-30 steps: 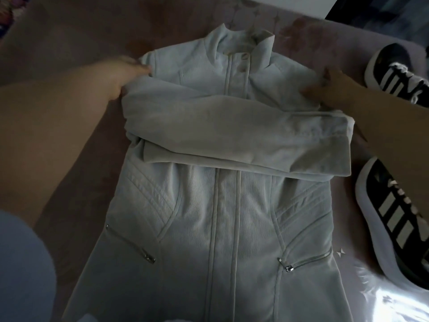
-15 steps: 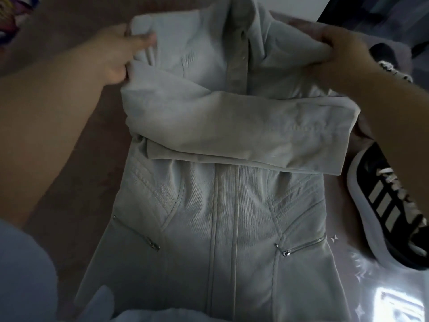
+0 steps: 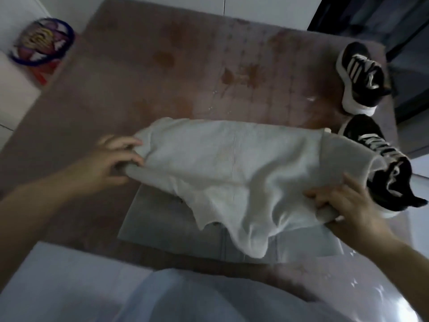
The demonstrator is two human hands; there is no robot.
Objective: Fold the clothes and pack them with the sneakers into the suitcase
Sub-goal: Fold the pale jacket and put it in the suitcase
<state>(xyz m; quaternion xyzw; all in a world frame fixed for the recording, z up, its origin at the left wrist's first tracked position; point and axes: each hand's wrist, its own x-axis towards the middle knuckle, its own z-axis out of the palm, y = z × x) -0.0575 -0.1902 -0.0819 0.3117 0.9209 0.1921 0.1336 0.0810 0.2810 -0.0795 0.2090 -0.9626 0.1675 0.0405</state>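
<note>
Head view shows the pale jacket [image 3: 232, 173] doubled over on the bed [image 3: 185, 66]. Left hand [image 3: 111, 159] pinches one folded edge, right hand [image 3: 343, 205] clamps the other, evidently to square the fold. Sneakers [image 3: 362, 77] sit just beside it. Suitcase not visible; motion blur obscures the collar.

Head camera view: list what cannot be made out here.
- Jacket: its front and zips are hidden under its own folded-over top half.
- Near sneaker: partly covered by the jacket's edge and the right hand.
- Suitcase: not in the frame.
- Round colourful object, far left: too blurred to identify.
</note>
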